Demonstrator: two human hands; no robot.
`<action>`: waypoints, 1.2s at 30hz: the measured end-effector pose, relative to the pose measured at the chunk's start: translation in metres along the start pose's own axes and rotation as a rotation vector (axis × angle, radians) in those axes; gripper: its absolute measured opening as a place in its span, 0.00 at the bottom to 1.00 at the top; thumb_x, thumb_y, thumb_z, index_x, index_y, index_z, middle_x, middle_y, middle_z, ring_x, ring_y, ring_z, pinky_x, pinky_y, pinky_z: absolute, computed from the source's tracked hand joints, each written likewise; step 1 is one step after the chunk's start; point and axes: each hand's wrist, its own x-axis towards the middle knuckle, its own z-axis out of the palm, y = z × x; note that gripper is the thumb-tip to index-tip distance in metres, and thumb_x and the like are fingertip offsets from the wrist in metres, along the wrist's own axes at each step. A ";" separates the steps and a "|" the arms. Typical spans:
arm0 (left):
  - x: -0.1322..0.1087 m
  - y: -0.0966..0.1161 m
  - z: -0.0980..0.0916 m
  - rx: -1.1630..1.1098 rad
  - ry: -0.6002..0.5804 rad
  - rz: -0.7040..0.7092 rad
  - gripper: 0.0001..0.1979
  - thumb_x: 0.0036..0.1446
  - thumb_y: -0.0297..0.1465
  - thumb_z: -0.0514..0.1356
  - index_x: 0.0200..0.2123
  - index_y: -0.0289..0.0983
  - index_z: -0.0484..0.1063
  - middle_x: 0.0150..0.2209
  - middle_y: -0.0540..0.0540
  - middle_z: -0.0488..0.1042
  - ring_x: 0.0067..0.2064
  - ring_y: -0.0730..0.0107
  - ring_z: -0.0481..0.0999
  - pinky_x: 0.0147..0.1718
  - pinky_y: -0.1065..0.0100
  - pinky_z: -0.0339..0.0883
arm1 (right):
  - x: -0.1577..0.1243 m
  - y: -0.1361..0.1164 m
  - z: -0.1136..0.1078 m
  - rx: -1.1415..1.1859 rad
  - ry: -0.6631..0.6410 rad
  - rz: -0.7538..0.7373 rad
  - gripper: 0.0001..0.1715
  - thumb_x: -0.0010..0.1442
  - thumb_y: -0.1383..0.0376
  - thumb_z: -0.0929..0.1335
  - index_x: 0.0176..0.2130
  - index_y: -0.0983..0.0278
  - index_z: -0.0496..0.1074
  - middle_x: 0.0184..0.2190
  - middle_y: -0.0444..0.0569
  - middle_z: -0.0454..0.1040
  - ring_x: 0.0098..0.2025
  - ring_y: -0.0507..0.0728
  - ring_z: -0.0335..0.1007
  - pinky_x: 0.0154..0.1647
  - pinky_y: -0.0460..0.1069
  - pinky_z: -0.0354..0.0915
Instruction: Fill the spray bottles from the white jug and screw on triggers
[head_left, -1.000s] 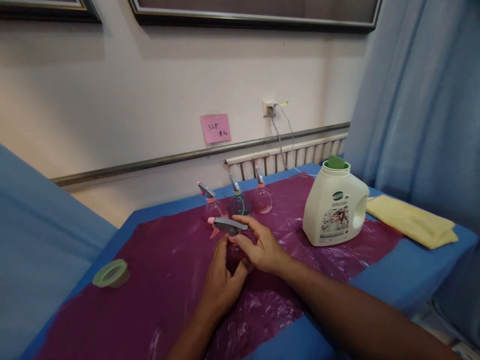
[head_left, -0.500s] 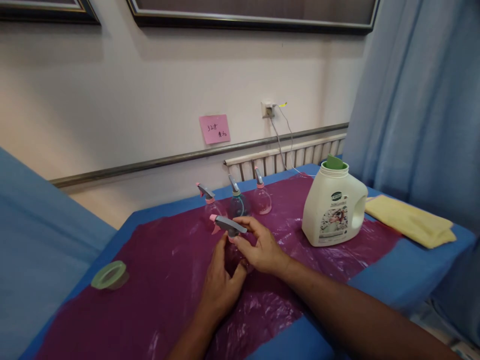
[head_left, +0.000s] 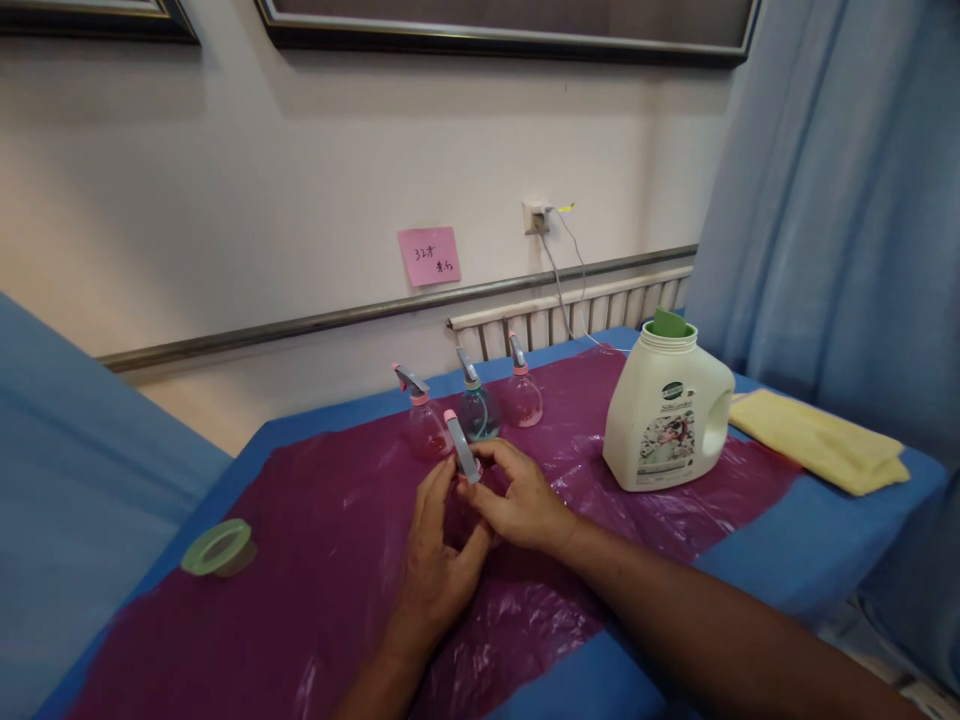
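A spray bottle with a grey and pink trigger head (head_left: 463,448) stands between my hands, its clear body mostly hidden by them. My left hand (head_left: 442,560) is wrapped around the body from the left. At the neck, the thumb and fingers of my right hand (head_left: 517,500) close on the pink collar. Just behind stand three more spray bottles: a clear one with a pink collar (head_left: 426,420), a teal one (head_left: 478,412) and another clear one with a pink collar (head_left: 524,398).
A large cream jug (head_left: 660,430) with a green spout stands at the right, near a folded yellow cloth (head_left: 821,440). A pale green cap (head_left: 217,547) lies at the left. Purple plastic sheeting (head_left: 322,590) covers the blue table cloth (head_left: 757,560). Behind is a wall with a radiator (head_left: 570,310).
The trigger head in my right hand has turned: its nozzle pointed left before and now points away from me, towards the wall. My left hand has stayed around the bottle.
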 end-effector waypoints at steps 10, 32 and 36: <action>0.001 0.004 0.000 -0.099 -0.057 -0.124 0.42 0.68 0.40 0.72 0.80 0.50 0.60 0.76 0.37 0.68 0.75 0.42 0.73 0.74 0.38 0.68 | 0.000 -0.006 -0.002 -0.014 -0.008 0.005 0.17 0.66 0.60 0.78 0.53 0.57 0.81 0.48 0.50 0.84 0.50 0.61 0.80 0.57 0.57 0.74; 0.005 0.007 0.000 -0.073 -0.057 -0.142 0.30 0.71 0.41 0.69 0.73 0.49 0.68 0.67 0.40 0.77 0.69 0.46 0.78 0.71 0.41 0.72 | 0.000 -0.002 -0.001 -0.079 0.035 -0.026 0.17 0.68 0.57 0.77 0.54 0.58 0.80 0.50 0.52 0.85 0.52 0.62 0.82 0.58 0.58 0.75; 0.005 0.009 0.001 -0.087 -0.051 -0.195 0.34 0.70 0.43 0.69 0.74 0.46 0.66 0.70 0.37 0.76 0.70 0.44 0.78 0.70 0.42 0.73 | -0.001 -0.004 -0.002 -0.073 -0.019 -0.011 0.21 0.69 0.58 0.76 0.59 0.59 0.79 0.55 0.54 0.85 0.55 0.62 0.81 0.62 0.59 0.74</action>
